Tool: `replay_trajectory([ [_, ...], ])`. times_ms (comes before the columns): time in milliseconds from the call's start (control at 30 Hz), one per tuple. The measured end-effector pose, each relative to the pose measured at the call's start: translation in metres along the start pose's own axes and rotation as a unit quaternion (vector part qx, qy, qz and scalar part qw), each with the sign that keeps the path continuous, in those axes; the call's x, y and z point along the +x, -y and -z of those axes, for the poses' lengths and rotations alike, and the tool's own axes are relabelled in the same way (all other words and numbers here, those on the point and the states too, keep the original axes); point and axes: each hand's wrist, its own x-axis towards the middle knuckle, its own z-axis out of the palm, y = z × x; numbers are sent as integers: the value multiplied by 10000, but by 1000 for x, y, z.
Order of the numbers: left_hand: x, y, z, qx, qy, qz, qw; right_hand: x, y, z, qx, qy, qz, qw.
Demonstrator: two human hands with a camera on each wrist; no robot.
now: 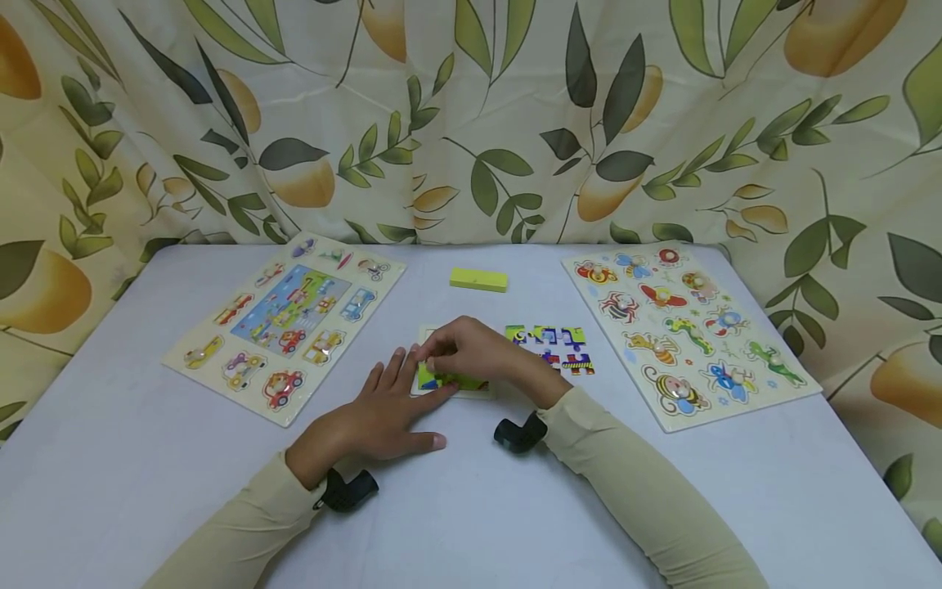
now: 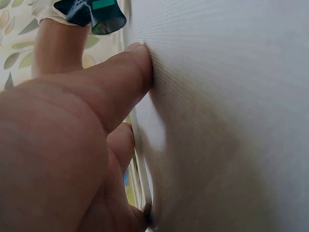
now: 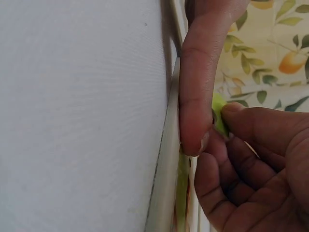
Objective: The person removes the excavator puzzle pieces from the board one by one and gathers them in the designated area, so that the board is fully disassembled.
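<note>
My right hand [image 1: 474, 352] pinches a green puzzle piece [image 3: 219, 113] between thumb and fingers, over the small puzzle tray [image 1: 471, 396]. The tray holds green puzzle parts along its near side, and both hands hide much of it. With fingers spread and straight, my left hand [image 1: 383, 417] lies at the tray's left side. Its index finger reaches across the near edge, while the thumb [image 2: 137, 63] rests out on the white cloth. To the right of the tray, several loose purple and green puzzle pieces [image 1: 577, 360] lie together, partly behind the right wrist.
A vehicle peg board [image 1: 224, 335] lies at the left, and an insect peg board [image 1: 648, 401] at the right. Behind the tray sits a yellow-green block [image 1: 478, 281]. A patterned curtain [image 1: 471, 123] hangs along the table's back edge.
</note>
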Motion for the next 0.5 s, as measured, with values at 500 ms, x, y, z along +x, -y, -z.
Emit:
replay_trajectory([
  [500, -1, 0, -1, -46, -37, 3, 10000, -14, 3, 17, -157, -346, -297, 9988],
])
